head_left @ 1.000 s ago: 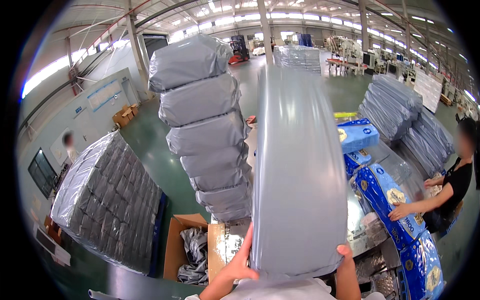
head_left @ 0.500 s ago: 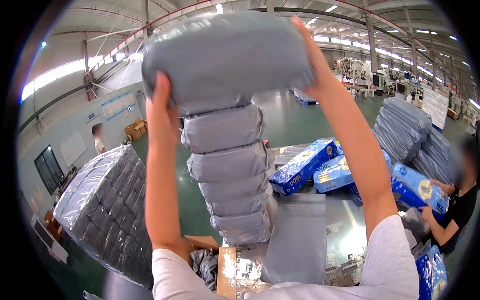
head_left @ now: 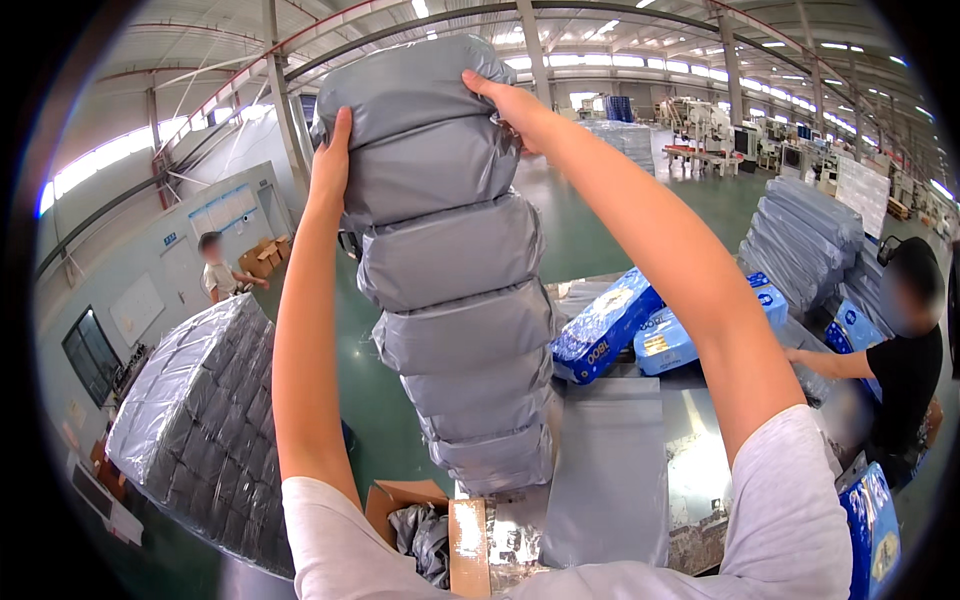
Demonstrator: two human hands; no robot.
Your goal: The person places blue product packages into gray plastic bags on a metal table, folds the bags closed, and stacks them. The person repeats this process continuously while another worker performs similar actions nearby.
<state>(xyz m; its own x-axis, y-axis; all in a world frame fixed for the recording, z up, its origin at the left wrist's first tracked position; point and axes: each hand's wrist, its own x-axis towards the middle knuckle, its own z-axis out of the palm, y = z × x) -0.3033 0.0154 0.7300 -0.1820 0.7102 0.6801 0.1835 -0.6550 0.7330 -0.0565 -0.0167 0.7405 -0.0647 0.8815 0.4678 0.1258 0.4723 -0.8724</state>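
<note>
A plump grey plastic-wrapped package (head_left: 410,88) sits at the top of a tall, slightly leaning stack of similar grey packages (head_left: 455,330). My left hand (head_left: 333,155) presses against its left end with the thumb up. My right hand (head_left: 512,108) grips the right end, thumb on the near face; its other fingers are mostly hidden behind. Both arms reach far forward and up. Nearer to me, a flat grey plastic bag (head_left: 608,470) lies on the metal table (head_left: 700,450), just right of the stack.
Blue tissue packs (head_left: 605,325) lie right of the stack. A co-worker in black (head_left: 905,370) reaches over the table at right. Grey bundles (head_left: 800,240) are piled beyond. An open carton (head_left: 468,545) holds crumpled grey plastic. A film-wrapped pallet load (head_left: 190,400) stands left, another person behind it.
The grey package has come down from the air onto the stack, held in both my hands. The co-worker has let go of a blue pack and now reaches across the table.
</note>
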